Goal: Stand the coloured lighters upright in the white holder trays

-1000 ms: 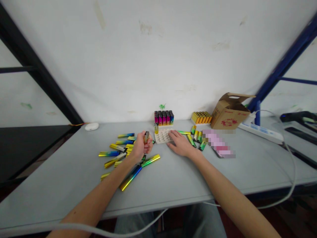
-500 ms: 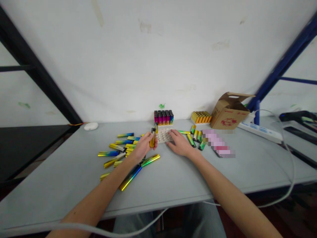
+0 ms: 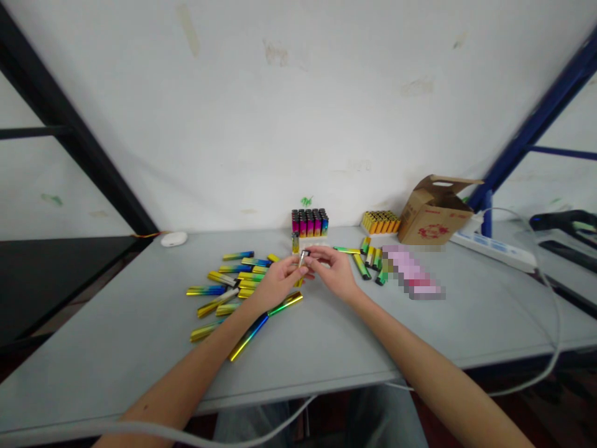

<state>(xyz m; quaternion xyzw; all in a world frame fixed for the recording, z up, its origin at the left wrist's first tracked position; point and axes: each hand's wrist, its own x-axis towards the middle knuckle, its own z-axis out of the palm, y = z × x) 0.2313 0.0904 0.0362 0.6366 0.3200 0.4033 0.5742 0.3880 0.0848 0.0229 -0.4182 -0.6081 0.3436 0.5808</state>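
Both of my hands meet over the middle of the table around a lighter [image 3: 303, 256] with a metal top and a yellowish body. My left hand [image 3: 276, 284] grips its body, and the fingers of my right hand [image 3: 336, 272] close on its upper end. A white holder tray [image 3: 319, 241] lies just behind, mostly hidden by the hands. At its left end stands a single yellowish lighter [image 3: 295, 243]. Left of my left hand lie several shiny yellow, blue and green foil-like sleeves [image 3: 205, 290]. Several green-yellow lighters [image 3: 360, 266] lie right of my right hand.
Pink-and-black lighters [image 3: 309, 223] stand in rows by the wall, with yellow lighters [image 3: 381, 221] in another tray. An open cardboard box [image 3: 431, 218], a power strip [image 3: 494, 249], a pixelated pink object [image 3: 410, 270], a white case [image 3: 174, 239] and a cable [image 3: 557, 317] are around.
My left hand has brought the lighter rightward and slightly down. My right hand has left the white tray and its fingers have come together on the lighter.
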